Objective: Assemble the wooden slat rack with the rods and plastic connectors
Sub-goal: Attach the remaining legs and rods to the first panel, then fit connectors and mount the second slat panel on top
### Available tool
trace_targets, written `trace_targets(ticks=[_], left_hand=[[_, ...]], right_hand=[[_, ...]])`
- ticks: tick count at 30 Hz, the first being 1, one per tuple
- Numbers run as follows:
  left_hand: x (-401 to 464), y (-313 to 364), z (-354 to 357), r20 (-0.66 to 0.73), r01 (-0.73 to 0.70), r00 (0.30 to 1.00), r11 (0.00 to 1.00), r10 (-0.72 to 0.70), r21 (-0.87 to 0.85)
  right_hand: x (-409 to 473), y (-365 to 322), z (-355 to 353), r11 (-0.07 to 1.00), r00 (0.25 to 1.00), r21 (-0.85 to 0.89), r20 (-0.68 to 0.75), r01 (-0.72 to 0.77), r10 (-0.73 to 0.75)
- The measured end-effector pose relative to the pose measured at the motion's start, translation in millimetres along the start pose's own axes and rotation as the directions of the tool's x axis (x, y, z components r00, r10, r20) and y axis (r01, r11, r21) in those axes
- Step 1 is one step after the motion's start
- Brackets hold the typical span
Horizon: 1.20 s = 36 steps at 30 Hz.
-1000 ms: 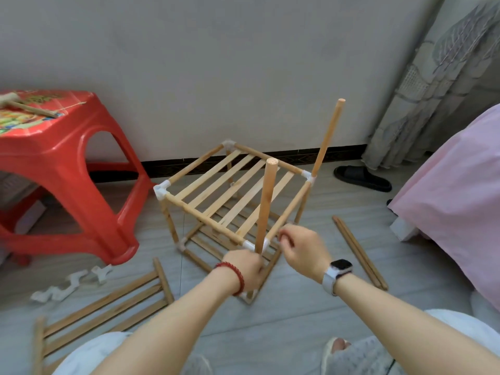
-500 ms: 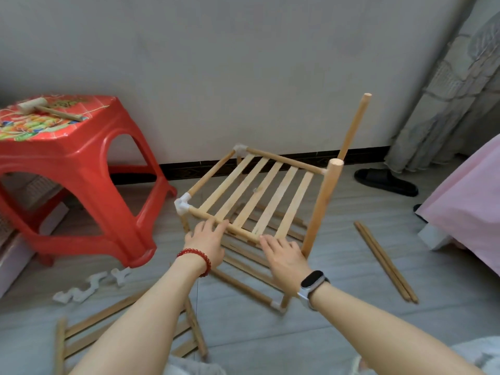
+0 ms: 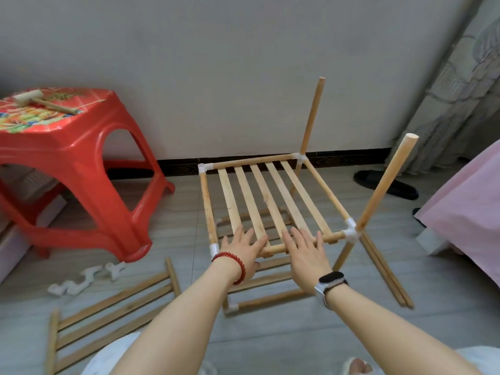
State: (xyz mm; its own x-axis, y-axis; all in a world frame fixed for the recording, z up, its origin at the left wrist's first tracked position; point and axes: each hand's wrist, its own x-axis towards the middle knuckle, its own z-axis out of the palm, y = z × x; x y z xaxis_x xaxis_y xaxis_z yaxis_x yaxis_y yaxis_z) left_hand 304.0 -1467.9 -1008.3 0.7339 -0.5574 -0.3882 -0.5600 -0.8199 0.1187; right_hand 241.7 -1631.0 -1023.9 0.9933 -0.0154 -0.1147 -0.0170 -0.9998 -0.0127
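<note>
Along the rack's (image 3: 270,201) near edge, left hand (image 3: 244,246) and right hand (image 3: 304,250) rest spread flat.

Pale wooden slat rack (image 3: 266,201) with white plastic connectors (image 3: 351,234); red stool (image 3: 70,158), its top printed in a multicoloured pattern; my red bead bracelet (image 3: 232,262); pink bedcover (image 3: 470,209); grey floor (image 3: 311,334).

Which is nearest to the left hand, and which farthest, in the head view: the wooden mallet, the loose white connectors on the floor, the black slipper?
From the left hand:
1. White connectors, on the floor to its left.
2. Wooden mallet, on the red stool, far left.
3. Black slipper, far right by the wall.
</note>
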Motion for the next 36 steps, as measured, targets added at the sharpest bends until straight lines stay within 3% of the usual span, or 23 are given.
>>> trace_targets(ticks=[4,6,9,13,16,22,29,32,36], left_hand=[[-18.8,-2.5,-2.3,-0.039,0.077,0.996,0.997,-0.076,0.029],[-29.8,-4.4,-9.1,-0.071,0.164,0.983,0.984,-0.168,-0.063],[-49.3,-14.5,-29.4,-0.158,0.299,0.928,0.928,-0.337,-0.222],[-106.9,-39.9,-40.4,-0.272,0.381,0.853,0.887,-0.446,-0.261],[-170.7,-57.5,-39.9,-0.329,0.444,0.773,0.833,-0.543,-0.331],[-315.9,-94.0,-14.9,-0.406,0.575,0.535,0.671,-0.741,-0.467],[-433.4,-134.8,64.9,-0.254,0.643,0.225,0.339,-0.941,-0.686],[-458.9,-158.9,126.9,-0.082,0.662,0.168,0.174,-0.982,-0.729],[-465.7,-178.9,214.8,0.193,0.701,0.140,-0.040,-0.971,-0.712]], right_hand=[[2.0,-10.4,-5.3,1.000,0.998,0.023,0.057,0.001,-0.003],[3.2,-15.5,-15.1,0.996,0.995,0.067,0.075,0.054,-0.059],[9.8,-26.3,-32.8,0.976,0.994,0.194,0.031,0.096,-0.104],[7.5,-72.6,-53.8,0.893,0.981,0.425,0.052,0.146,-0.185],[-8.9,-121.0,-71.4,0.850,0.956,0.470,0.039,0.240,-0.292],[-57.5,-233.8,-113.9,0.722,0.837,0.477,-0.053,0.501,-0.545],[-97.0,-338.0,-114.9,0.592,0.651,0.429,0.011,0.682,-0.759],[-102.0,-380.3,-93.7,0.566,0.592,0.400,0.068,0.721,-0.803],[-97.5,-428.1,-48.8,0.522,0.487,0.365,0.190,0.771,-0.853]])
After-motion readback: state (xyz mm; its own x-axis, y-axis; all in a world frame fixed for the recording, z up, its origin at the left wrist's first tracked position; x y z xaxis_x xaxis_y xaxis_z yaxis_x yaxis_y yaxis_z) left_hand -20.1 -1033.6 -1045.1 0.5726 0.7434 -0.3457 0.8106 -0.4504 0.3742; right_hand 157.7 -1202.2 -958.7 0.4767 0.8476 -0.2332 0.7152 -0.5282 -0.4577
